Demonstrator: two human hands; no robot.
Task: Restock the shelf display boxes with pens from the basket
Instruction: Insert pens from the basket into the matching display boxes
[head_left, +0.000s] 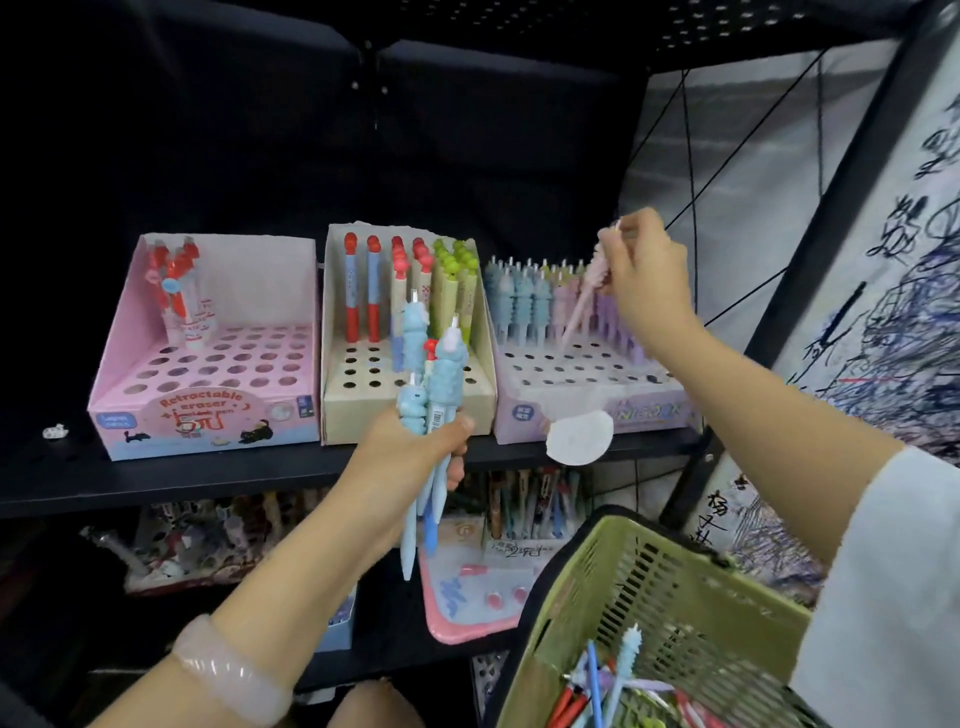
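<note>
Head view: the pink pen (587, 291) hangs tilted from my right hand (644, 270), whose fingers pinch its top end, with its tip just above the holes of the lilac display box (597, 410) at the right of the shelf (156, 483). That box holds rows of blue and purple pens along its far side. My left hand (415, 447) is curled around a bunch of blue pens (431, 415), held upright in front of the cream display box (405, 400) in the middle. Left of it stands the pink display box (202, 410), mostly bare holes. The green basket (644, 597) sits near right, with loose pens inside.
</note>
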